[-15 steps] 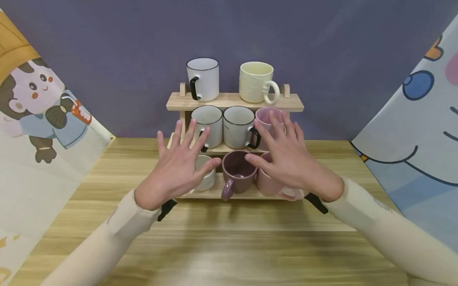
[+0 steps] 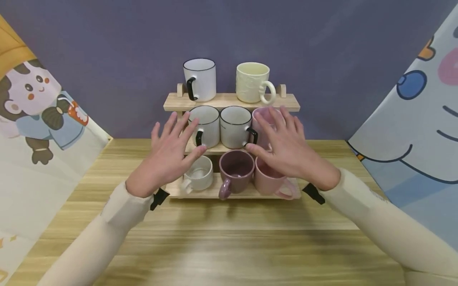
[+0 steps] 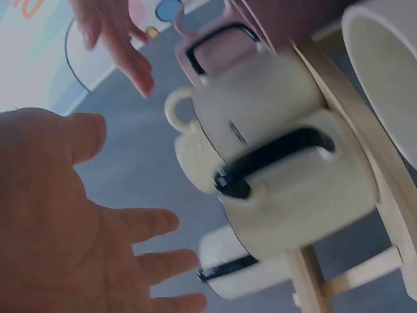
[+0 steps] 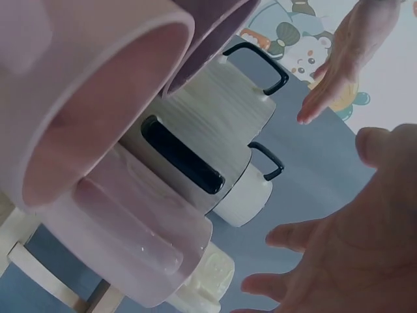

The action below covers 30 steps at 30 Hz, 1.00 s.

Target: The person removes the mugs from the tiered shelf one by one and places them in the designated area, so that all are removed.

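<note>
My left hand (image 2: 168,155) is held with fingers spread, before the left end of a wooden rack of mugs. Nearest to it are a white mug with black rim and handle (image 2: 212,131) and a small white cup (image 2: 200,176). With fingers likewise spread, my right hand (image 2: 290,151) partly covers a pink mug (image 4: 124,228) on the middle shelf. Below stand another pink mug (image 2: 266,182) and a purple mug (image 2: 234,171). A second black-rimmed mug (image 2: 233,131) sits between the hands. Neither hand holds anything.
The three-tier rack (image 2: 229,102) stands on a wood-grain table (image 2: 229,246). Its top shelf bears a white black-rimmed mug (image 2: 205,83) and a pale yellow mug (image 2: 247,85). A dark cloth (image 2: 229,31) hangs behind, with printed cartoon panels at both sides.
Both hands have risen slightly, and the left has shifted left, uncovering more of the small white cup. The whole head view has moved a little. The mugs stay in place on the rack.
</note>
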Motion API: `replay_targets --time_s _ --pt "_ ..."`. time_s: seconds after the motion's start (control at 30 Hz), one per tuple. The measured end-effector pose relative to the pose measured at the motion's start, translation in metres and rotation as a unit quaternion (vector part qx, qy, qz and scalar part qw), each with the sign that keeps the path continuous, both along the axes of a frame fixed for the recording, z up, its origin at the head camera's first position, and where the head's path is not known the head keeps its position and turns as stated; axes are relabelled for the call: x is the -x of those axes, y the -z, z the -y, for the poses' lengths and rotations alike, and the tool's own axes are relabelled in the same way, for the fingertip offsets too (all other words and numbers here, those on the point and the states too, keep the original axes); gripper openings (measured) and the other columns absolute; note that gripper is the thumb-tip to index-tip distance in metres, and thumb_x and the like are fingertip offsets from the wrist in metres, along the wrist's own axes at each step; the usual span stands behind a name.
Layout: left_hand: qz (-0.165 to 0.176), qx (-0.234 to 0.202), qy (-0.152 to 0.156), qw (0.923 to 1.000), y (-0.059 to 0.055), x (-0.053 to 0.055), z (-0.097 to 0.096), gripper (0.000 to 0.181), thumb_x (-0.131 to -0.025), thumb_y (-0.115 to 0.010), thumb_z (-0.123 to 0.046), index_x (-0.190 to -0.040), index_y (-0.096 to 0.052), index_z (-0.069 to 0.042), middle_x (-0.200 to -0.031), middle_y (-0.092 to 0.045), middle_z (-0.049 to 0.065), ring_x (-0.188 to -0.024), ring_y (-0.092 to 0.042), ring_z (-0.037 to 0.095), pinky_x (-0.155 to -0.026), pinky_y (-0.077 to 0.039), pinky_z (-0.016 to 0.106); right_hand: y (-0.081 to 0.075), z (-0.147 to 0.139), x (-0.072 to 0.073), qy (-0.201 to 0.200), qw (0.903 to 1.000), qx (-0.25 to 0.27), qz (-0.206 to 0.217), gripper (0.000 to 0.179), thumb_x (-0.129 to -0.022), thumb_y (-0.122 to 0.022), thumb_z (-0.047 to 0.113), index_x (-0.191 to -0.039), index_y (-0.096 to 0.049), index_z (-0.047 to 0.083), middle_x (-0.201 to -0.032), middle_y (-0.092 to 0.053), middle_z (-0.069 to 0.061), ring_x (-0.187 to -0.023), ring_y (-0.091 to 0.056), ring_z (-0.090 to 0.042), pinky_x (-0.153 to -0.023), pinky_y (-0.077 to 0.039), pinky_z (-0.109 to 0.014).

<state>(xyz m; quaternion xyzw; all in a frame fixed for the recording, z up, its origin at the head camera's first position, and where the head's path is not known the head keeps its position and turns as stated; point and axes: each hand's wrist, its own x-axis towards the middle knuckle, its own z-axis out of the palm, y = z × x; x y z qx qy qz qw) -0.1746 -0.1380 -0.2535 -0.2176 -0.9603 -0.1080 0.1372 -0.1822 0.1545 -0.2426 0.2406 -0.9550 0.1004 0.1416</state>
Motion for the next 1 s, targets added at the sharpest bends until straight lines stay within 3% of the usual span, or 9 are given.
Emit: replay_targets --time_s 0.17,0.33,0.47,0.67,0.83,1.0 --pt "-0.009 -0.044 0.004 0.999 0.003 0.015 0.017 0.067 -0.097 -0.04 -0.051 -0.149 -0.027 -0.01 -0.155 -0.015 0.013 -0.141 -0.004 0.032 -0.105 -0.006 0.062 -0.005 -0.001 0.008 0.011 0.9999 0.01 0.009 0.079 -0.091 -0.038 0.065 -0.151 -0.024 0.017 -0.156 -0.005 -0.016 -0.14 0.006 -0.037 -0.104 -0.004 -0.064" --pt "-0.006 -0.12 0.023 0.9925 0.01 0.032 0.036 0.054 -0.098 -0.049 -0.029 -0.141 -0.038 0.001 -0.146 -0.028 0.023 -0.134 -0.021 0.042 -0.104 -0.018 0.058 -0.014 -0.005 0.02 0.027 0.999 0.033 0.014 0.078 -0.091 -0.038 0.063 -0.151 -0.023 0.016 -0.155 -0.006 -0.017 -0.14 0.003 -0.039 -0.104 -0.005 -0.064" --pt "0.005 -0.157 0.009 0.9876 0.017 0.043 0.049 0.045 -0.097 -0.051 -0.018 -0.134 -0.044 0.007 -0.135 -0.037 0.027 -0.126 -0.03 0.044 -0.103 -0.024 0.055 -0.021 -0.007 0.031 0.029 0.998 0.055 0.009 0.076 -0.092 -0.042 0.06 -0.149 -0.027 0.012 -0.154 -0.01 -0.019 -0.139 -0.002 -0.04 -0.103 -0.008 -0.064" --pt "0.069 -0.163 -0.03 0.9838 0.034 0.059 0.062 0.046 -0.096 -0.053 -0.019 -0.135 -0.044 0.002 -0.136 -0.036 0.024 -0.127 -0.031 0.04 -0.103 -0.027 0.055 -0.032 -0.007 0.051 0.034 0.9951 0.093 0.001 0.072 -0.091 -0.049 0.053 -0.144 -0.035 0.006 -0.15 -0.019 -0.023 -0.135 -0.013 -0.04 -0.101 -0.016 -0.063" --pt "0.089 -0.161 -0.027 0.9825 0.051 0.072 0.067 0.045 -0.095 -0.055 -0.019 -0.133 -0.047 0.002 -0.132 -0.04 0.023 -0.122 -0.036 0.039 -0.1 -0.032 0.055 -0.043 -0.005 0.071 0.046 0.9894 0.137 0.001 0.068 -0.091 -0.051 0.047 -0.141 -0.038 0.002 -0.143 -0.03 -0.023 -0.13 -0.024 -0.037 -0.102 -0.022 -0.055" --pt "0.101 -0.149 -0.024 0.9833 0.062 0.079 0.066 0.044 -0.094 -0.057 -0.019 -0.13 -0.049 0.004 -0.128 -0.043 0.023 -0.118 -0.039 0.038 -0.097 -0.034 0.054 -0.053 -0.003 0.092 0.071 0.9806 0.183 0.006 0.07 -0.088 -0.054 0.048 -0.142 -0.038 0.005 -0.141 -0.034 -0.015 -0.129 -0.03 -0.028 -0.105 -0.028 -0.046"
